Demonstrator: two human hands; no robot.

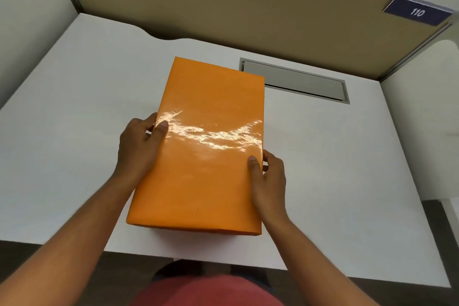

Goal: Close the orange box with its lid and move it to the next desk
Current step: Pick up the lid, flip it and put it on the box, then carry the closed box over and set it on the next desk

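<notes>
Head view: I note the orange box (203, 146), lid on, over the white desk (74, 112), clasped on both long sides by left hand (139, 149) and right hand (269, 181), thumbs on top. I advise equal squeeze, level carry. Beyond the grip: grey cable hatch (298, 82), partition (223, 12); nothing obstructs
</notes>
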